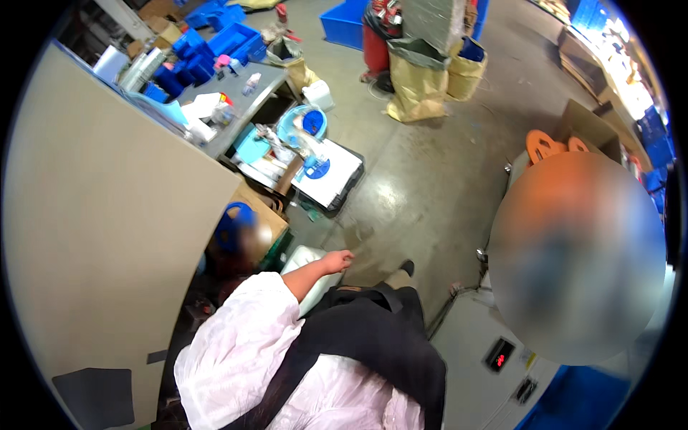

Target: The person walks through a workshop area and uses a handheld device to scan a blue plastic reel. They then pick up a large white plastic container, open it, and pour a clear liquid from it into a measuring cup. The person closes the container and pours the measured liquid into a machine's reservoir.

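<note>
Wearing a black apron (373, 322) over a pale pink sleeve (244, 344), a person extends the left hand (337, 262), released, its fingers loosely bent and nothing seen in its grasp. The right hand is out of view, so its state cannot be told. Under the left forearm stands a white tub (319, 290), the thing nearest the hand; whether skin and plastic touch is unclear. A shoe (408, 268) points forward on the floor (401, 193).

To the right, a grey cabinet (459, 365) carries a dark display (499, 355) with red lit characters and, beside it, a yellow label (528, 358) whose print is too small to read. A blue bin (580, 394) sits at the lower right; above it, a large round patch is blurred. To the left rises a beige panel (115, 215).

Beyond the hand, a blue disc (317, 169) lies on a white board (340, 175), near a light blue basin (285, 127). A bottle (251, 84) stands on a grey worktop (266, 89). Farther off are a lined paper sack (419, 82), a red cylinder (375, 51) and a blue crate (342, 27).
</note>
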### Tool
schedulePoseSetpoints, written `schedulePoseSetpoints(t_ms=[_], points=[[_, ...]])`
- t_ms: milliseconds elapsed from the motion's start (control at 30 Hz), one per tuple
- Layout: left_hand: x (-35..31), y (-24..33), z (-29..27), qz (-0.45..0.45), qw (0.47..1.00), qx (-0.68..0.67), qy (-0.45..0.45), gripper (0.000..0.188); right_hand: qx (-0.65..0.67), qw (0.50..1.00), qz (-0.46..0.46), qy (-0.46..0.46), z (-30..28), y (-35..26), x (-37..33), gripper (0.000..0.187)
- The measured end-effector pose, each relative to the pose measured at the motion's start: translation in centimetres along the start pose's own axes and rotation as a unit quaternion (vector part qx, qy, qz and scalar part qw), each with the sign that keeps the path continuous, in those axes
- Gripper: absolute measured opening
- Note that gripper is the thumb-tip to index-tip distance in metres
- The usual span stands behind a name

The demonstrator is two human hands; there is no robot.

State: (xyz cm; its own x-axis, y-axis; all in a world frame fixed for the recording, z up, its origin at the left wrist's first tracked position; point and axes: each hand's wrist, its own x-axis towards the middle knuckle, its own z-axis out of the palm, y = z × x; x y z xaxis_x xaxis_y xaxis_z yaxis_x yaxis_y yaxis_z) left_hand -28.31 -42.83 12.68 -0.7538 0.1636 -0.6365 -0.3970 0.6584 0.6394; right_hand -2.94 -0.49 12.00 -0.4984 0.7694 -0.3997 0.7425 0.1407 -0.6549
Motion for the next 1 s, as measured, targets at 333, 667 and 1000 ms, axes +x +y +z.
schedulePoseSetpoints(t_ms=[333, 667, 1000], points=[[1.6, -6.1, -6.3, -0.216, 0.899, -0.295, 0.240, 0.031, -0.029, 0.988, -0.065, -0.139, 13.3, -23.9, 23.9, 0.017], [17.7, -11.3, -15.2, -0.229, 0.973, 0.015, 0.023, 0.026, 0.094, 0.957, -0.054, -0.270, 45.8, -58.7, 40.4, 0.009], [34.0, 12.4, -47.9, -0.013, 0.813, -0.370, 0.449, 0.033, -0.017, 0.856, -0.170, -0.488, 77.8, -94.5, 27.1, 0.011]])
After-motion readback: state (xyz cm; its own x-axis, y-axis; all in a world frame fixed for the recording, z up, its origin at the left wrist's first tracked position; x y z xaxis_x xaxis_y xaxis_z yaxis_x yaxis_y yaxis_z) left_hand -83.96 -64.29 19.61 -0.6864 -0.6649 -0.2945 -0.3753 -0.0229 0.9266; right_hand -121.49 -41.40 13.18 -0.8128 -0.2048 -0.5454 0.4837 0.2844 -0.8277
